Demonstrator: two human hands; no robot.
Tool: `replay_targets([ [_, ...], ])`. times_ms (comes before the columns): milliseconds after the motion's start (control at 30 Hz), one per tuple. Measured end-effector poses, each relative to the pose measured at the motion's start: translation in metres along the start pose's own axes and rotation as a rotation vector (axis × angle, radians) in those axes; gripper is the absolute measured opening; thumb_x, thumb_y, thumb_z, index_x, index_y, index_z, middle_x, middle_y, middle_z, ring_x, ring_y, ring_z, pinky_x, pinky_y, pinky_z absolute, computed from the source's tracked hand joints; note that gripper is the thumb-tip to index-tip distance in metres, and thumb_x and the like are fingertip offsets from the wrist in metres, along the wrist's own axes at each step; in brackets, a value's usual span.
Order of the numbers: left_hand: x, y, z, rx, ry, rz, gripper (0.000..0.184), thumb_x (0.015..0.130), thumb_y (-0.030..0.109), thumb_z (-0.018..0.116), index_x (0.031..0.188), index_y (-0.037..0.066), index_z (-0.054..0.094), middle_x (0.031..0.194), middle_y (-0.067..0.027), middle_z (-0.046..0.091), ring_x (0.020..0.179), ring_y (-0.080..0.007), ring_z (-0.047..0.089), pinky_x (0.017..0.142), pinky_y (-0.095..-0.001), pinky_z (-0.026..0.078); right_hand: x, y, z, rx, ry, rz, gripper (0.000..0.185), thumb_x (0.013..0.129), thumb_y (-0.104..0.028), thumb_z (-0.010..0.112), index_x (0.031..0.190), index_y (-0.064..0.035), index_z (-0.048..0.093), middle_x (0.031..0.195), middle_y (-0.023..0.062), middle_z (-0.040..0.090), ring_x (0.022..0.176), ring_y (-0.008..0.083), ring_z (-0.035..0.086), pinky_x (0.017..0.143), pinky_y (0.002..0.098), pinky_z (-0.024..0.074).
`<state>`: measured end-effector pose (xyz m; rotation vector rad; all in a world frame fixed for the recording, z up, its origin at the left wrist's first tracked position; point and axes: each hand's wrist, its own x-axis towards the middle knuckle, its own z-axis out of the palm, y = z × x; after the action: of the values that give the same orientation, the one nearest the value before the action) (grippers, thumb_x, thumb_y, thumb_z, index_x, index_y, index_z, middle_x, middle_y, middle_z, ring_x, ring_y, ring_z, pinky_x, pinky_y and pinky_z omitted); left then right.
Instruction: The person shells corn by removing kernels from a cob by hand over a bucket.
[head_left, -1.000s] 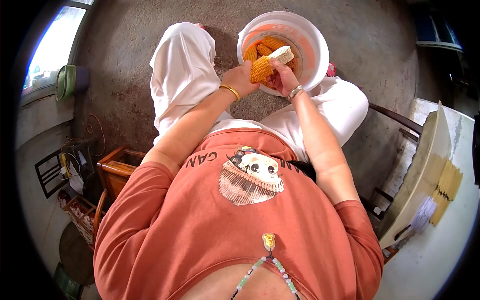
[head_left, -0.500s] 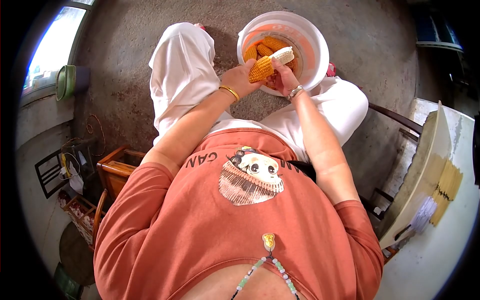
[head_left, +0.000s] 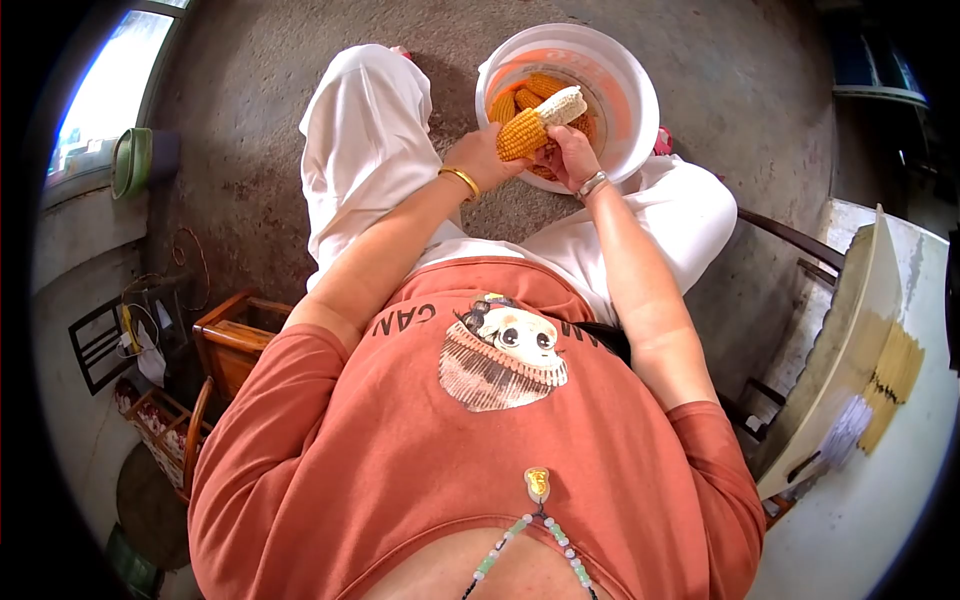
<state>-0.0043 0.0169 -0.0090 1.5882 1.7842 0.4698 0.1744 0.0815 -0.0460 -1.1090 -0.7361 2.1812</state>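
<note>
A corn cob (head_left: pixel 521 136) is held over the near side of a white bucket (head_left: pixel 637 110). Its lower-left part carries orange-yellow kernels, and a bare white stretch points up and to the right. My left hand (head_left: pixel 478 160), with a gold bangle at the wrist, is closed round the kernel-covered part. From the other side my right hand (head_left: pixel 572 160), wearing a metal band, presses its fingers against the cob near where the kernels stop. Some right fingertips are hidden. Several yellow corn cobs (head_left: pixel 543 86) lie inside the bucket.
The bucket stands on a concrete floor (head_left: pixel 450 70) between my white-trousered knees (head_left: pixel 365 130). To the left is a wooden chair (head_left: pixel 235 330). A pale table (head_left: pixel 850 300) with stacked papers stands at right, and a green container (head_left: pixel 130 165) is by the window.
My right hand has shifted slightly, its thumb lowered from the top of the cob toward its near side. The cob has turned a little; my left hand keeps its hold.
</note>
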Motion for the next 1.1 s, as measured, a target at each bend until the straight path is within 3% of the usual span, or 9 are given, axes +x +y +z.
replay_targets([
  [367,-0.01,0.013,-0.006,0.247,0.075,0.067,0.051,0.071,0.041,0.071,0.107,0.011,0.05,0.086,-0.0176,0.064,0.081,-0.0347,0.063,0.069,-0.0443,0.05,-0.014,-0.014,0.016,0.01,0.09,0.083,0.033,0.086,-0.034,0.064,0.107,-0.0101,0.055,0.09,0.0002,0.059,0.067,0.0079,0.055,0.059,0.0227,0.0505],
  [567,-0.008,0.007,-0.001,0.222,0.074,0.076,0.052,0.072,0.041,0.071,0.107,0.01,0.049,0.089,-0.0172,0.064,0.083,-0.0347,0.063,0.07,-0.0438,0.05,-0.014,-0.017,0.018,0.01,0.028,0.065,0.027,0.085,-0.027,0.065,0.103,-0.0092,0.057,0.088,0.0004,0.059,0.065,0.0094,0.055,0.056,0.0219,0.0484],
  [767,-0.006,0.01,-0.005,0.127,0.053,0.032,0.053,0.072,0.042,0.071,0.105,0.009,0.048,0.089,-0.0166,0.065,0.084,-0.0358,0.063,0.071,-0.0443,0.05,-0.002,-0.003,-0.002,0.029,0.0,0.044,0.022,0.088,-0.027,0.058,0.099,-0.0088,0.057,0.086,0.0014,0.059,0.069,0.0108,0.056,0.06,0.0266,0.0495],
  [833,-0.006,0.007,-0.003,0.116,0.081,0.062,0.05,0.071,0.041,0.072,0.098,0.008,0.046,0.086,-0.0168,0.065,0.081,-0.0359,0.063,0.068,-0.0448,0.05,-0.004,-0.006,0.002,0.022,-0.006,0.063,0.024,0.088,-0.031,0.057,0.1,-0.0096,0.057,0.086,0.001,0.059,0.071,0.0103,0.056,0.061,0.0276,0.0495],
  [1100,-0.021,0.023,-0.006,0.362,0.158,0.187,0.056,0.072,0.04,0.071,0.112,0.009,0.045,0.085,-0.0127,0.063,0.073,-0.0327,0.064,0.063,-0.0429,0.052,-0.013,-0.013,0.018,-0.004,0.08,0.074,0.045,0.083,-0.047,0.065,0.11,-0.0115,0.055,0.095,0.0006,0.059,0.075,0.01,0.056,0.064,0.0257,0.05],
])
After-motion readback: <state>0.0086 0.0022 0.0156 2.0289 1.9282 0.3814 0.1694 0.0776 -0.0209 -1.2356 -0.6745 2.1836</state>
